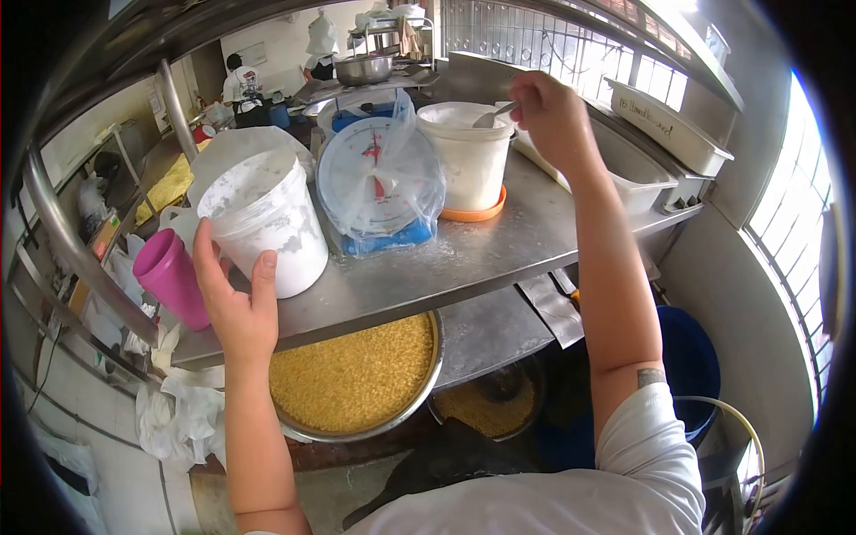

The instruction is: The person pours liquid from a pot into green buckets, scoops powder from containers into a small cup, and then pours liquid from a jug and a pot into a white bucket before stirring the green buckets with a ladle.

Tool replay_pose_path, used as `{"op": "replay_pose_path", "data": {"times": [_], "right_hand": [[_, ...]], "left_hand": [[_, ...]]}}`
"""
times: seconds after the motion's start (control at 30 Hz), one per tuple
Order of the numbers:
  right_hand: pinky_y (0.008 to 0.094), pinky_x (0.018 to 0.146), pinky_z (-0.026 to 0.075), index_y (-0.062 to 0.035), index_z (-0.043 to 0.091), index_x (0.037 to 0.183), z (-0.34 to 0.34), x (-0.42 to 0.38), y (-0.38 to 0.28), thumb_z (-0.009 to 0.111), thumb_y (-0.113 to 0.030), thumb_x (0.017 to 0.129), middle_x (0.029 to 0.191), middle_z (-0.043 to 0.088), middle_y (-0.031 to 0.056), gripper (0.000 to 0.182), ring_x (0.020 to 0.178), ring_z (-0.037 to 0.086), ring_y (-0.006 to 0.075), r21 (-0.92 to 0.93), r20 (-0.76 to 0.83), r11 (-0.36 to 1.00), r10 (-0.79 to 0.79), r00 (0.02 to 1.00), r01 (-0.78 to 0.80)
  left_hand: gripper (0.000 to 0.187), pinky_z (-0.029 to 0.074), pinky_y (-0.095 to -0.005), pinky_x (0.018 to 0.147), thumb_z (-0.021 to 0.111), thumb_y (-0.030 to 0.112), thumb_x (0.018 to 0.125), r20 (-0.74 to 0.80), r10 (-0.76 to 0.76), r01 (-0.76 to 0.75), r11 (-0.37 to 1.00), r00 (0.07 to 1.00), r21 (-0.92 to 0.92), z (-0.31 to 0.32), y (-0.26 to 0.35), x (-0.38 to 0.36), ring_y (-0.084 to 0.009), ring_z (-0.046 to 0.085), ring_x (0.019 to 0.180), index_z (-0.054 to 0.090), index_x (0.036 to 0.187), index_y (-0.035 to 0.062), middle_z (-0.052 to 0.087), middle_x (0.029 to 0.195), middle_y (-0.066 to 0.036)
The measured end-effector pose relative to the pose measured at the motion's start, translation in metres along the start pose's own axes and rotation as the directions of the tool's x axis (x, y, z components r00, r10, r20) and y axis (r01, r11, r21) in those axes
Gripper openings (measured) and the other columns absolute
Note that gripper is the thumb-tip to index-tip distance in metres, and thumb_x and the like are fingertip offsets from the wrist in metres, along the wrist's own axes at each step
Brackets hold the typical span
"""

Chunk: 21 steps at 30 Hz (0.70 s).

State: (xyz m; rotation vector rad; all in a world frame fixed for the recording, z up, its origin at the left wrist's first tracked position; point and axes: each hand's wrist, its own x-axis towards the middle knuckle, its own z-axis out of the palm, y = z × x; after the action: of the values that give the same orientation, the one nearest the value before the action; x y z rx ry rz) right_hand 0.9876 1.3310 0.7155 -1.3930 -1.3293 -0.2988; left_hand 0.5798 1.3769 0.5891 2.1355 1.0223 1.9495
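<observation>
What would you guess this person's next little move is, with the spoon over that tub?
Probably carry the spoon across to the tilted tub. The right hand holds it at the rim of the upright tub, while the left hand grips the tilted one, mouth open toward it.

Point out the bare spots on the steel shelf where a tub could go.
The steel shelf is bare along its front edge, right of the white tub gripped by the left hand and in front of the bagged scale. The back is crowded: the scale, a bucket where the right hand holds a spoon, and trays. A pink cup fills the left end.
</observation>
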Motion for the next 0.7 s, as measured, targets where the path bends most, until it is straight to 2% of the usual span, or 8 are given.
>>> {"op": "replay_pose_path", "data": {"times": [0.07,0.2,0.27,0.33,0.47,0.57,0.63,0.7], "right_hand": [[0.0344,0.078,0.056,0.0031,0.067,0.113,0.005,0.004,0.011,0.05,-0.012,0.101,0.095,0.073,0.0132,0.025,0.084,0.071,0.0203,-0.211,0.097,0.967,-0.124,0.987,0.143],[0.0363,0.082,0.056,0.0036,0.067,0.114,0.011,0.005,0.011,0.05,-0.01,0.098,0.095,0.074,0.0169,0.027,0.088,0.072,0.0242,-0.352,0.207,0.915,-0.133,0.969,0.2],[0.0367,0.086,0.055,0.0032,0.068,0.114,0.009,0.005,0.003,0.049,-0.009,0.097,0.097,0.075,0.0171,0.028,0.091,0.072,0.0245,-0.324,0.251,0.944,0.02,0.968,0.064],[0.0365,0.087,0.055,0.0028,0.068,0.113,0.007,0.014,0.01,0.049,-0.009,0.097,0.097,0.076,0.0161,0.028,0.091,0.072,0.0238,-0.314,0.284,0.949,0.063,0.957,0.031],[0.0357,0.087,0.054,0.0016,0.07,0.113,0.006,0.027,0.018,0.049,-0.01,0.097,0.098,0.076,0.0136,0.028,0.09,0.071,0.0226,-0.211,0.362,0.973,0.17,0.917,-0.097],[0.0345,0.086,0.054,0.0009,0.069,0.116,0.003,0.024,0.006,0.05,-0.01,0.097,0.098,0.076,0.0127,0.029,0.089,0.071,0.0214,-0.288,0.27,0.958,0.078,0.96,0.003],[0.0342,0.086,0.054,0.0008,0.069,0.117,0.003,0.019,-0.002,0.051,-0.011,0.098,0.097,0.076,0.0119,0.028,0.089,0.07,0.0204,-0.311,0.266,0.951,0.077,0.961,0.009],[0.0339,0.085,0.054,0.0007,0.068,0.117,0.003,0.01,-0.002,0.052,-0.012,0.098,0.097,0.076,0.0111,0.028,0.088,0.07,0.0195,-0.332,0.25,0.943,0.084,0.964,0.004]], "left_hand": [[0.077,0.04,-0.0476,0.112,0.075,0.023,0.094,0.006,0.02,-0.02,0.999,1.0,-0.037,0.004,-0.003,0.001,-0.0362,0.045,0.138,0.032,0.154,0.0004,0.041,0.152,-0.022],[0.078,0.04,-0.0482,0.112,0.075,0.02,0.094,-0.018,0.054,-0.055,0.997,0.998,-0.059,0.009,-0.007,0.0,-0.0369,0.044,0.138,0.031,0.154,-0.0002,0.04,0.152,-0.022],[0.077,0.04,-0.0483,0.113,0.075,0.019,0.093,-0.026,0.056,-0.058,0.996,0.998,-0.064,0.01,-0.009,-0.002,-0.0372,0.044,0.138,0.031,0.154,-0.0003,0.04,0.152,-0.021],[0.076,0.038,-0.0447,0.114,0.073,0.014,0.095,-0.032,0.053,-0.054,0.998,0.998,-0.041,0.011,-0.009,-0.004,-0.0314,0.047,0.136,0.029,0.156,0.0001,0.042,0.15,-0.021],[0.075,0.037,-0.0453,0.115,0.072,0.013,0.096,-0.041,0.069,-0.072,0.994,0.997,-0.081,0.012,-0.01,-0.005,-0.031,0.046,0.137,0.029,0.155,-0.0001,0.041,0.152,-0.02],[0.076,0.04,-0.044,0.112,0.074,0.016,0.095,-0.047,0.08,-0.084,0.993,0.996,-0.08,0.011,-0.01,-0.006,-0.0332,0.045,0.138,0.03,0.155,-0.0007,0.041,0.152,-0.022],[0.072,0.043,-0.0416,0.106,0.074,0.018,0.094,-0.12,0.301,-0.245,0.907,0.946,0.342,0.006,-0.002,-0.006,-0.0346,0.048,0.135,0.036,0.151,-0.0015,0.043,0.149,-0.023],[0.066,0.044,-0.0407,0.102,0.074,0.018,0.094,-0.133,0.399,-0.309,0.847,0.907,0.433,0.005,0.015,-0.01,-0.0348,0.051,0.129,0.041,0.147,-0.002,0.047,0.144,-0.023]]}}
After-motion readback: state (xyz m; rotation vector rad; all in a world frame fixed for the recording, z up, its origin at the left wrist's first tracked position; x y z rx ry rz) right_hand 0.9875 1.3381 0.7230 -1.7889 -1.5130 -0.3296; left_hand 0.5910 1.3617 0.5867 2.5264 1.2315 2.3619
